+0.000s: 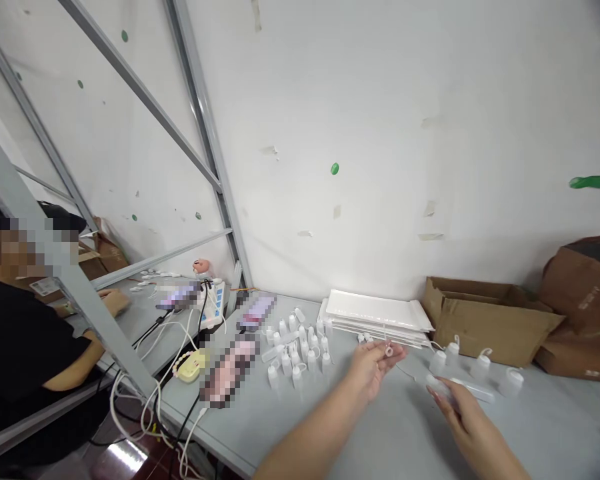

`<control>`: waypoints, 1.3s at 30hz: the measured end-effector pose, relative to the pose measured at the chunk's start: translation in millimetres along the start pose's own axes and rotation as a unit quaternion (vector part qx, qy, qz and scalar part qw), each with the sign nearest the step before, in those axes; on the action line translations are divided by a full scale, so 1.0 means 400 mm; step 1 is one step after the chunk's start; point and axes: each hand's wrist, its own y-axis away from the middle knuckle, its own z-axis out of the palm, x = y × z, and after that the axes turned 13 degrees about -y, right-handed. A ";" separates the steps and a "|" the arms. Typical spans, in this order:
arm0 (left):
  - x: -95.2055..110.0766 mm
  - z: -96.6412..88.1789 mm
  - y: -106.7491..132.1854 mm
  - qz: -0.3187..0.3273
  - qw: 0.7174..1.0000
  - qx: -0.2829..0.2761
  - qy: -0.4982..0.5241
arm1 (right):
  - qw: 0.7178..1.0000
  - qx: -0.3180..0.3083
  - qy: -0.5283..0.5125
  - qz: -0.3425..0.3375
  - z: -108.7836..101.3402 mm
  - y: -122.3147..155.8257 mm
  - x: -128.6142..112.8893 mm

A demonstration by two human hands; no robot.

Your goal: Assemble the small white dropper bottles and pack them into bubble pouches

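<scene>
Above the grey table (pixel 380 437), my left hand (pixel 367 370) pinches a small white cap with a ring (pixel 389 350) at its fingertips. To its right my right hand (pixel 457 407) is closed around a small translucent bottle (pixel 436 385), partly hidden by the fingers. Beyond that hand stand a few similar bottles, among them one white-capped squeeze bottle (pixel 437 362) and another capped bottle (pixel 511 381) farther right. A clear flat piece (pixel 475 390) lies behind my right fingers. Left of my left hand is a cluster of several small bottles (pixel 300 353), most upright, some lying down.
White padded envelopes (pixel 377 310) are stacked against the wall, beside an open cardboard box (pixel 490 323) and a brown bag (pixel 585 307). Phones, a yellow case (pixel 190 365), cables and a power strip (pixel 213 303) occupy the left. Behind a metal frame post (pixel 105 333) sits another person (pixel 20 347).
</scene>
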 end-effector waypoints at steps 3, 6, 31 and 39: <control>-0.054 -0.016 -0.014 -0.026 0.999 0.028 -0.001 | 1.000 -0.027 -0.014 -0.005 0.016 0.011 -0.007; -0.081 -0.014 0.003 -0.037 0.999 0.017 -0.009 | 0.996 -0.073 -0.028 -0.044 0.038 0.026 -0.019; -0.058 0.011 0.021 0.063 0.992 0.011 -0.105 | 0.989 -0.141 0.001 0.038 0.021 0.003 -0.079; -0.037 -0.046 -0.011 0.024 0.999 0.034 -0.033 | 0.990 -0.095 -0.091 0.051 0.030 -0.036 -0.136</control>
